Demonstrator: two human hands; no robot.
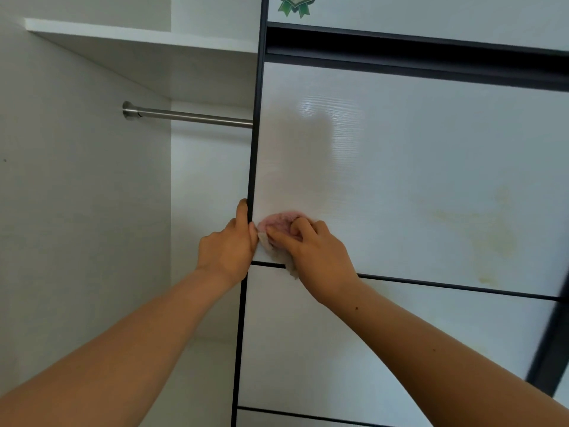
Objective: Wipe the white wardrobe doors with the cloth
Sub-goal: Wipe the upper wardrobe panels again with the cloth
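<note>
Open wardrobe bay at left: one shelf (123,35), one metal rail (197,117). One white door (400,180), dark-framed, at right. One cloth (278,221), pink and white, sits bunched at the middle panel's lower left corner, long axis roughly vertical. Left grip (228,245) clasps the door's left edge, one digit pointing up along it. Right grip (317,251), fingers curled over the cloth, presses it to the panel.

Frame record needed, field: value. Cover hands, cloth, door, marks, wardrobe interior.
left hand: grips the door's dark left edge
right hand: holds the cloth, pressing it to the door
cloth: pink and white, bunched, at the middle panel's lower left corner
door: white panels, dark frame
stains: yellowish, right part of the same panel, apart from the cloth
rail: metal, bare, inside the open section
shelf: white, above the rail
sticker: green, top panel, cut off
</note>
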